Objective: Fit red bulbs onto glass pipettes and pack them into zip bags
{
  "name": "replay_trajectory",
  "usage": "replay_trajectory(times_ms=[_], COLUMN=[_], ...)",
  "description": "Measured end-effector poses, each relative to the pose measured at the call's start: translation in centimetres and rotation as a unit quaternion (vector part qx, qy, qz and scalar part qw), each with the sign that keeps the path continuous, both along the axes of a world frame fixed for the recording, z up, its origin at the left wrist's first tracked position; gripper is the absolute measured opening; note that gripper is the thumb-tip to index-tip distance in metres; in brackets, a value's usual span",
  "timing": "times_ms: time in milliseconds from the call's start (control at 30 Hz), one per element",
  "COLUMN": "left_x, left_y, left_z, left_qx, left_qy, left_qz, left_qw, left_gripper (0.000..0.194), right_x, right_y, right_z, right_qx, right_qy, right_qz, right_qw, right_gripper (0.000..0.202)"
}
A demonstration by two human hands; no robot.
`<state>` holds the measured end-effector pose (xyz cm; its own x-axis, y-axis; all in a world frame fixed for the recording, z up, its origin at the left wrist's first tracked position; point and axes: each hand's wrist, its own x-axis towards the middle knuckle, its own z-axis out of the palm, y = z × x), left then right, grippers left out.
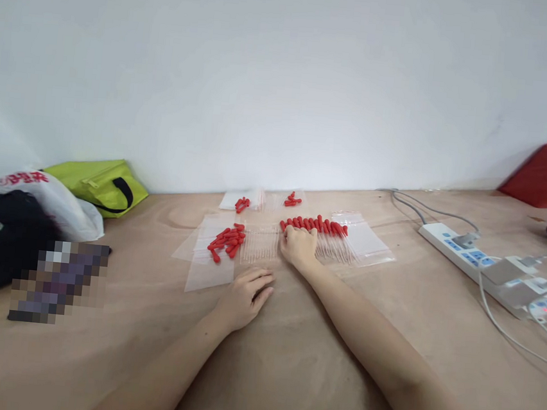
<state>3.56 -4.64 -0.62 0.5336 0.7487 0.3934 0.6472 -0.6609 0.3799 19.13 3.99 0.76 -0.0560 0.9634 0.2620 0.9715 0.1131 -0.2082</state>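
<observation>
Touching red-bulbed thin clear sticks (336, 244), rowed on brown wooden table (147, 309): right hand (300, 247), fingers curled, grip unclear | left hand (244, 297): loosely spread, empty | flat clear plastic bag (207, 278): red bulbs (227, 240) on or in it

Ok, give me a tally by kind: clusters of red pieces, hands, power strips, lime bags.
Red clusters: 4 (two near the wall, two closer; single pieces overlap too much to count surely)
Hands: 2 (left hand, right hand)
Power strip: 1
Lime bag: 1
Total: 8
</observation>
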Motion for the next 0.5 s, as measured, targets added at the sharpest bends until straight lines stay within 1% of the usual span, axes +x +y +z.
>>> replay_trajectory(times_ms=[100, 167, 267, 333, 400, 433, 500], left_x=[0.0, 0.0, 0.1, 0.1, -0.1, -0.4, -1.4], left_y=[0.1, 0.1, 0.0, 0.0, 0.2, 0.4, 1.0], left_z=[0.0, 0.0, -0.1, 0.0, 0.4, 0.7, 1.5], left_qx=[0.004, 0.006, 0.015, 0.033, 0.063, 0.081, 0.114], left_qy=[0.007, 0.012, 0.017, 0.015, 0.01, 0.008, 0.014], left_qz=[0.0, -0.002, -0.001, 0.02, 0.077, 0.119, 0.216], left_qw=[1.0, 1.0, 1.0, 0.999, 0.995, 0.99, 0.97], left_gripper=[0.023, 0.023, 0.024, 0.023, 0.017, 0.014, 0.012], right_x=[-0.4, -0.9, -1.7, -2.1, -2.4, -2.5, -2.4], right_y=[-0.3, -0.5, -0.5, -0.3, -0.2, -0.1, -0.2], right_z=[0.3, 0.6, 0.9, 0.9, 0.9, 0.8, 0.7], right_qx=[0.0, -0.013, -0.047, -0.065, -0.075, -0.077, -0.077], right_qy=[0.011, 0.018, 0.013, 0.001, -0.015, -0.022, -0.028], right_qz=[-0.001, -0.013, -0.033, -0.037, -0.03, -0.026, -0.021], right_qw=[1.0, 1.0, 0.998, 0.997, 0.997, 0.996, 0.996], right_gripper=[0.027, 0.029, 0.027, 0.025, 0.026, 0.027, 0.028])
